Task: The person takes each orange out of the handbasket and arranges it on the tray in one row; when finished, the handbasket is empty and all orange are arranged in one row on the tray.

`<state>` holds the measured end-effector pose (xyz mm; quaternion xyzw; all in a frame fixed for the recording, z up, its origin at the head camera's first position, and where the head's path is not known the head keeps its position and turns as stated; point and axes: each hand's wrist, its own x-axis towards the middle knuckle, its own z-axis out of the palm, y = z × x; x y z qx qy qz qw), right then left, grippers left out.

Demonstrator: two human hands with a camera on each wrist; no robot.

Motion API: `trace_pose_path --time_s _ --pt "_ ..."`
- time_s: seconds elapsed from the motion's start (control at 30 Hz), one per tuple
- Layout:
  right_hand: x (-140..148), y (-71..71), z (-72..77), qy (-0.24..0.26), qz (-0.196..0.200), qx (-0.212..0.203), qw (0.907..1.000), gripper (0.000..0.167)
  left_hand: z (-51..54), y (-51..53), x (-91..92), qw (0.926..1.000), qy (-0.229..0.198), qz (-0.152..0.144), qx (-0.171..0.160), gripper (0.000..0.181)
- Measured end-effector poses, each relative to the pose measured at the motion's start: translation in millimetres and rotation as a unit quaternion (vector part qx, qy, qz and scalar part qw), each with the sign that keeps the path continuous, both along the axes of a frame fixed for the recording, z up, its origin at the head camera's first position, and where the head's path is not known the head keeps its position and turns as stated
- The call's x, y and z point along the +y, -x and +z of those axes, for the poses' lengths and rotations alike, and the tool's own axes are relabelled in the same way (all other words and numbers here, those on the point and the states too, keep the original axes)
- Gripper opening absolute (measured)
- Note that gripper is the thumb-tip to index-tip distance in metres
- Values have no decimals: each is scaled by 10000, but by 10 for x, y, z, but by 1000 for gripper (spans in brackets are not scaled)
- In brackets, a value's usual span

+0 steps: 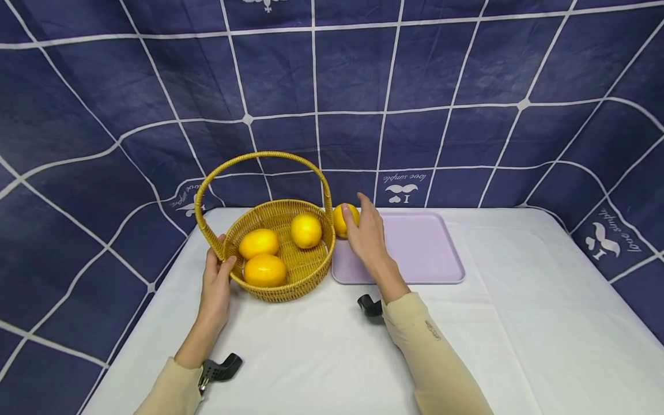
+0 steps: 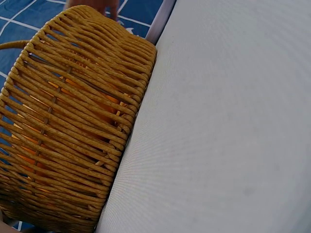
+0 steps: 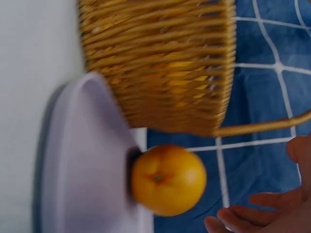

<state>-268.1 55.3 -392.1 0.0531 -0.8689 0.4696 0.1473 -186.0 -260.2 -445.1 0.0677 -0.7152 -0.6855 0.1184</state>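
Note:
A wicker basket with a tall arched handle stands left of centre. Inside lie three oranges: one at the right, another at the left and a third in front. My left hand grips the basket's left rim at the handle's foot; woven wall fills much of the left wrist view. A further orange rests on the lilac tray, near its back left corner. My right hand is beside that orange, fingers spread; the right wrist view shows a gap between them.
White cloth covers the table. A dark blue curtain with white grid lines hangs behind and at both sides. The basket's right side stands close against the tray's left edge. Black wrist devices are strapped on both forearms.

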Motion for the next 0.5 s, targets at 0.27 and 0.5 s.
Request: trace_pose_path --time_s 0.27,0.5 --pt "-80 -157 265 494 101 634 9967 59 -1 -6 -3 10000 -19 38 3 60" --pt "-146 -297 448 1361 29 1743 9752 48 -7 -4 2 10000 -4 -12 20 60"
